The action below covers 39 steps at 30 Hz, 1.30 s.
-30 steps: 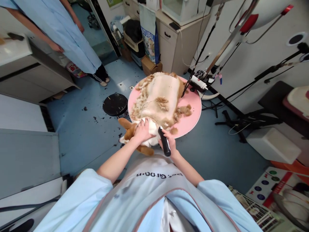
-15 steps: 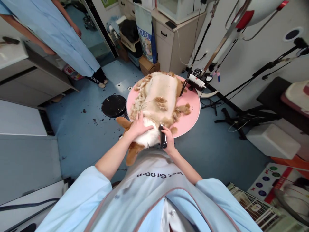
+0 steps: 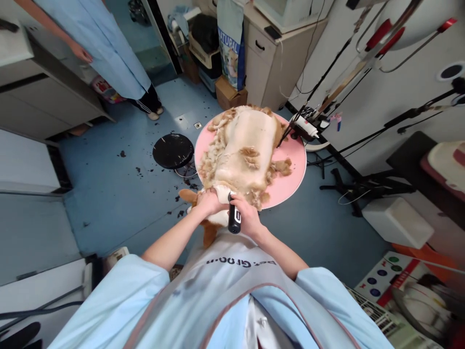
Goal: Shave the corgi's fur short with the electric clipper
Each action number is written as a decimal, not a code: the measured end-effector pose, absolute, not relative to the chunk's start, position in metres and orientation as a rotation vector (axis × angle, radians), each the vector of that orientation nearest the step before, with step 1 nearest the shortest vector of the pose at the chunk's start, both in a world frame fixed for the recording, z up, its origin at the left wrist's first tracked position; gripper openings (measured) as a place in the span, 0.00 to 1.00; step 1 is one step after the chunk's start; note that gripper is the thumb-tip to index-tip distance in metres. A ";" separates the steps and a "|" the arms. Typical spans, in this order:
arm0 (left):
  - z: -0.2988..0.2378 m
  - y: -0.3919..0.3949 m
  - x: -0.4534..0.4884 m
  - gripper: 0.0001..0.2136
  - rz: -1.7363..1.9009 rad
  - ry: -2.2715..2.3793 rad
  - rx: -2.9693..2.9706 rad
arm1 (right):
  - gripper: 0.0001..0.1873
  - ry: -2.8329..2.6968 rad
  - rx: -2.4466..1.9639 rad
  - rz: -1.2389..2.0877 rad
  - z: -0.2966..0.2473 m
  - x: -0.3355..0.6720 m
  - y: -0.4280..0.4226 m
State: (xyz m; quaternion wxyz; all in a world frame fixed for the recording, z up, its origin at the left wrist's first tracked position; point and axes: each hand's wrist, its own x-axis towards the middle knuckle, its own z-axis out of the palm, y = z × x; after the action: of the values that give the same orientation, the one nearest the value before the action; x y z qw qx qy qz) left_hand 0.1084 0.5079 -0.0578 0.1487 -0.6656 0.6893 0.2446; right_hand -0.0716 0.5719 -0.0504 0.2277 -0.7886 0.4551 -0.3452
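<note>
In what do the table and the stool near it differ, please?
The table is pink, while the stool is black. The table's top looks larger than the stool's. The table bears the dog; the stool bears no animal. Both tops are round.

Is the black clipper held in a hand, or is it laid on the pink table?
In hand: the right hand grips the black clipper, its rear end pointing toward the person's apron.

In your right grip the clippers are black; beside it the dog is cream, white and tan, the bench pink.
</note>
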 end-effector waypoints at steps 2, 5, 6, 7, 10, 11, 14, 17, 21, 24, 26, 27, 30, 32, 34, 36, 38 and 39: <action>-0.061 0.510 0.110 0.38 0.718 2.001 -1.914 | 0.17 1.284 -2.204 -0.858 -0.047 -0.066 0.573; -0.064 0.512 0.111 0.37 0.728 2.005 -1.918 | 0.19 1.301 -2.250 -0.732 -0.038 -0.062 0.576; -0.064 0.512 0.112 0.37 0.735 2.000 -1.914 | 0.20 1.293 -2.269 -0.698 -0.034 -0.061 0.577; -0.064 0.512 0.112 0.37 0.740 1.993 -1.909 | 0.21 1.279 -2.290 -0.672 -0.030 -0.060 0.579; -0.061 0.512 0.113 0.37 0.739 1.989 -1.878 | 0.21 1.234 -2.330 -0.621 -0.022 -0.055 0.583; -0.060 0.512 0.113 0.36 0.739 1.990 -1.866 | 0.21 1.232 -2.334 -0.602 -0.021 -0.053 0.583; -0.059 0.513 0.114 0.35 0.766 1.987 -1.850 | 0.21 1.300 -2.322 -0.505 -0.025 -0.047 0.577; -0.062 0.515 0.114 0.36 0.788 1.981 -1.887 | 0.21 1.384 -2.296 -0.418 -0.034 -0.044 0.568; -0.066 0.517 0.114 0.39 0.797 1.972 -1.899 | 0.21 1.392 -2.246 -0.412 -0.036 -0.046 0.562; -0.066 0.519 0.114 0.39 0.794 1.970 -1.899 | 0.20 1.382 -2.217 -0.431 -0.033 -0.047 0.562; -0.065 0.520 0.114 0.39 0.795 1.975 -1.894 | 0.21 1.370 -2.208 -0.422 -0.032 -0.047 0.561; -0.065 0.520 0.114 0.39 0.796 1.972 -1.889 | 0.21 1.368 -2.203 -0.414 -0.032 -0.047 0.560; -0.067 0.522 0.113 0.37 0.772 1.954 -1.889 | 0.22 1.376 -2.200 -0.381 -0.035 -0.047 0.556; -0.070 0.523 0.112 0.35 0.743 1.960 -1.898 | 0.22 1.402 -2.214 -0.353 -0.039 -0.047 0.554; -0.074 0.524 0.112 0.33 0.722 1.975 -1.906 | 0.21 1.428 -2.251 -0.322 -0.043 -0.045 0.553; -0.076 0.526 0.112 0.31 0.709 1.981 -1.910 | 0.21 1.442 -2.305 -0.294 -0.046 -0.044 0.552; -0.077 0.527 0.111 0.29 0.697 1.979 -1.907 | 0.20 1.449 -2.354 -0.262 -0.048 -0.041 0.553; -0.076 0.527 0.111 0.28 0.696 1.978 -1.903 | 0.19 1.452 -2.373 -0.244 -0.048 -0.040 0.554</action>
State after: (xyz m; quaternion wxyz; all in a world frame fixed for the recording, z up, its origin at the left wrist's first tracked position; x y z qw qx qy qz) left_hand 0.1113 0.5274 -0.0762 0.1544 -0.6641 0.6901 0.2427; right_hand -0.0404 0.5539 -0.0480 0.1738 -0.8368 0.5121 -0.0859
